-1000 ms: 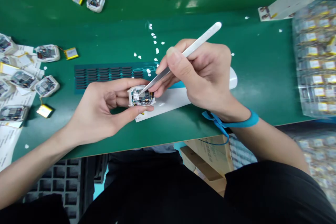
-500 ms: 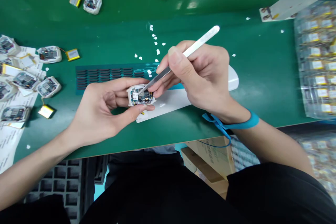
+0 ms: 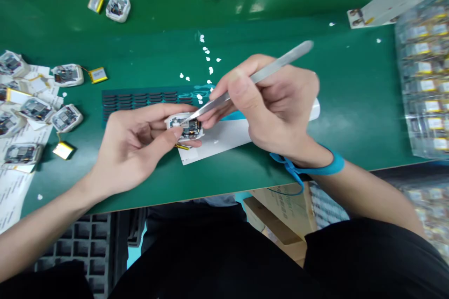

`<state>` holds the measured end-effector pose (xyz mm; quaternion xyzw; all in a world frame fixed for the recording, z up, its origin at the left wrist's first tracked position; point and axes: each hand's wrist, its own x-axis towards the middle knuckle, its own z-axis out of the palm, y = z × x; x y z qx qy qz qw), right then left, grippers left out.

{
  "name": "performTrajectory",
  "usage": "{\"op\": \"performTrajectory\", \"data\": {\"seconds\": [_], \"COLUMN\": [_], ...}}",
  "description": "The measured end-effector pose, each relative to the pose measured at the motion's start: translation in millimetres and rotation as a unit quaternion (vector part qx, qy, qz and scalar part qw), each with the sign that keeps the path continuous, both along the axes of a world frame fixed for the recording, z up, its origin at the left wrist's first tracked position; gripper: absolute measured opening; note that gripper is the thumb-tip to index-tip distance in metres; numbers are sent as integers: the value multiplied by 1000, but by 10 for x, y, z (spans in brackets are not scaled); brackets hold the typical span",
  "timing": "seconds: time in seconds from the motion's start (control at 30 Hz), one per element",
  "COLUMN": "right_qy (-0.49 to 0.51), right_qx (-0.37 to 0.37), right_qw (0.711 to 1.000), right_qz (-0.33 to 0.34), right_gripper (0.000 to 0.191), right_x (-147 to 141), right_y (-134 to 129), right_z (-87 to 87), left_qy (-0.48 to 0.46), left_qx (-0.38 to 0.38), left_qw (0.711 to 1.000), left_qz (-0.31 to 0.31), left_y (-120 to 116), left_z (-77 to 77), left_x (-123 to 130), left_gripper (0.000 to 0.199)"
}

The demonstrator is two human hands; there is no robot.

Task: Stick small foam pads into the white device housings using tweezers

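Left fingers [image 3: 154,114] clamped on circuit module [image 3: 189,129]; right fingers [image 3: 242,88] pinch tweezers [image 3: 270,71] over it; other modules [image 3: 66,118] at left

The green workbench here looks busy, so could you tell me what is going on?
A person holds a white-cased circuit module in their left hand, while their right hand works steel tweezers with the tips at the module's exposed board. A blue wrist strap circles the right wrist. More open modules lie on the green workbench, some wired to small flat batteries, and a clear bag of batteries sits to the right.
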<state>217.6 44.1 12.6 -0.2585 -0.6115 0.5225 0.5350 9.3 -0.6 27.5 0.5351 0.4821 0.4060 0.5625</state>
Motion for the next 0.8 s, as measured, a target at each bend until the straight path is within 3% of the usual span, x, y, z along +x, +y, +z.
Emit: {"op": "performTrajectory", "data": {"seconds": [0.1,0.17,0.27,0.33,0.43,0.57,0.8], "right_qy": [1,-64,-256,-308,-326,-366,-393], "right_qx": [72,137,198,185,189,215,325], "right_qw": [994,981,945,933,926,905,859], "right_qz": [-84,-120,-40,1,1,6,-48], "right_gripper": [18,19,31,40,43,38,28], "right_x": [56,116,201,235,259,272,216], "right_y": [101,195,311,352,375,372,294], "right_z": [-17,-41,-97,-136,-161,-169,-320], "left_qy": [4,5,35,103,233,289,324], "left_qx": [59,100,139,186,272,300,338], "left_qw": [996,989,980,971,933,904,875], "left_qz": [60,113,136,106,15,-97,-124], "left_y": [73,134,211,239,260,292,363], "left_z": [-52,-108,-194,-241,-290,-318,-365], "left_x": [-30,-51,-88,-117,-155,-178,-189], "left_gripper": [21,18,11,10,15,20,22]}}
